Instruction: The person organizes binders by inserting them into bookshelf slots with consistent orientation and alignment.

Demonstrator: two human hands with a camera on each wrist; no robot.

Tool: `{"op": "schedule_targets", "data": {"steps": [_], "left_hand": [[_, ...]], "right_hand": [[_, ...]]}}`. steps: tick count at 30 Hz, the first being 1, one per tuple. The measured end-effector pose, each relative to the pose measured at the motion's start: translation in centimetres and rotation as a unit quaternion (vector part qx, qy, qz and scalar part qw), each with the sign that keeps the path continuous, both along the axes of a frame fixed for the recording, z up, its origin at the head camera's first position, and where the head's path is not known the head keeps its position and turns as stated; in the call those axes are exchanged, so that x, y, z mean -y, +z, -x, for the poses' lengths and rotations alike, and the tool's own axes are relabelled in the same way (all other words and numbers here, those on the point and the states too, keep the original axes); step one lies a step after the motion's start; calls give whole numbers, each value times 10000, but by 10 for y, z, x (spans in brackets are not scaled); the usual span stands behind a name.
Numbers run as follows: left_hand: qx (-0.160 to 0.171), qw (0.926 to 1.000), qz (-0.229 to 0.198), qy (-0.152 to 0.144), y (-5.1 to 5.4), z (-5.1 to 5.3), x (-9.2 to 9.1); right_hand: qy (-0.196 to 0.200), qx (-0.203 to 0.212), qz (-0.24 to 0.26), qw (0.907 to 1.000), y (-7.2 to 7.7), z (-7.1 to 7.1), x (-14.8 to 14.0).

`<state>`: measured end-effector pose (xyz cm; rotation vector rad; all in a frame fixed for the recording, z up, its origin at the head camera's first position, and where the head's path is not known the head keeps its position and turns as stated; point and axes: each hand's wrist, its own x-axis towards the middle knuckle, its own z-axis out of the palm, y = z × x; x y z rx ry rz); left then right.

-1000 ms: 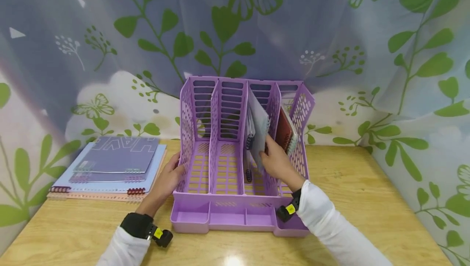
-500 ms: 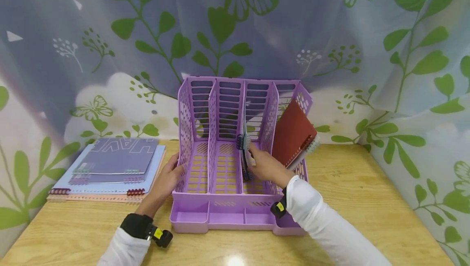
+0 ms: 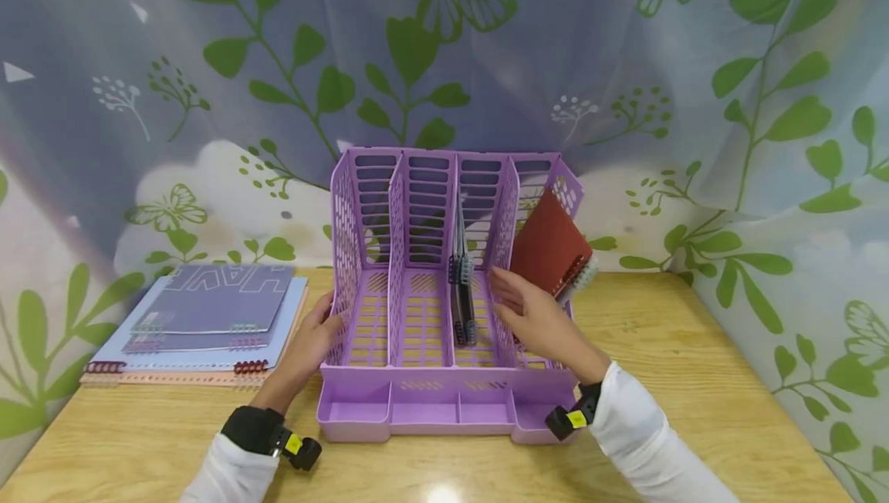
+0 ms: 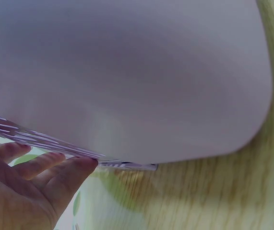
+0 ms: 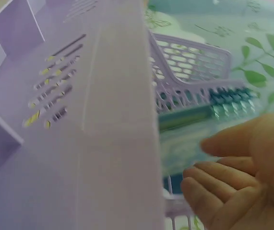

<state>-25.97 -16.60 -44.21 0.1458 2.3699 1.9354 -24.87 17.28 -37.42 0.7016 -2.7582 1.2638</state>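
A purple organizer [image 3: 420,378] with upright dividers stands on the table. My left hand [image 3: 312,345] touches its left side wall; in the left wrist view the fingertips of that hand [image 4: 36,187] lie against the slotted panel. Spiral notebooks [image 3: 461,287] stand upright in the third compartment from the left, close to its left divider. Just right of them is my right hand [image 3: 545,325], its fingers apart from them and holding nothing. A red notebook [image 3: 549,244] leans tilted to the right in the rightmost compartment. The right wrist view shows my right hand [image 5: 242,177] beside notebook rings [image 5: 232,100].
On the table's left lies a stack of spiral notebooks, with a purple one [image 3: 215,298] on top of a light blue one [image 3: 292,310] and a peach one at the bottom. A patterned cloth [image 3: 278,63] hangs behind the wooden table [image 3: 653,349].
The grey-blue notebook has moved left against the others, and my right hand has let go and drawn back right. The red notebook has tipped rightward. My left hand stays at the side wall.
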Motion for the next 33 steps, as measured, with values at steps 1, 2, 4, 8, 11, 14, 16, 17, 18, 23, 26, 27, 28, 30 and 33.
{"op": "schedule_targets", "data": {"steps": [1,2,4,8,11,14,16,17,18,23,26,27,28,30,33], "left_hand": [[2,10000,1,-5,-1,0,-1],[-1,10000,16,-17,-1,0,-2],[-13,10000,32,-20,-1,0,-2],[-9,9999,-54,-88,0,-1,-1],[5,9999,-34,-101,0,-1,-1],[-16,9999,69,-99,-1,0,0],[-25,9999,88,-138,-2,0,0],[-26,9998,79,-156,-2,0,0],[-40,9998,69,-165,-2,0,0],[-102,9998,91,-116,-1,1,3],[-139,9998,92,-80,0,1,4],[-135,9998,96,-74,0,0,4],[-129,9998,102,-77,0,0,4],[-105,9998,128,-95,0,0,3],[-56,9998,195,-9,2,0,0]], "right_hand": [[3,12,155,9999,1,-3,-5],[-18,-6,295,9996,1,-5,-11],[-109,-57,519,9986,2,-10,-21],[-351,-203,807,9959,3,-20,-35],[-577,-328,911,9936,1,-28,-44],[-918,-529,1034,9890,-4,-34,-55],[-1323,-646,1066,9833,-7,-37,-64],[-1531,-671,1091,9799,-10,-38,-69],[-1740,-660,1121,9761,-11,-39,-73],[-1790,26,1072,9780,-23,-33,-80],[-1068,388,848,9899,-33,-24,-75],[-857,437,808,9921,-36,-21,-73],[-717,467,747,9935,-38,-19,-71],[-611,465,577,9954,-42,-17,-68],[-706,448,465,9954,-45,-17,-66]]}}
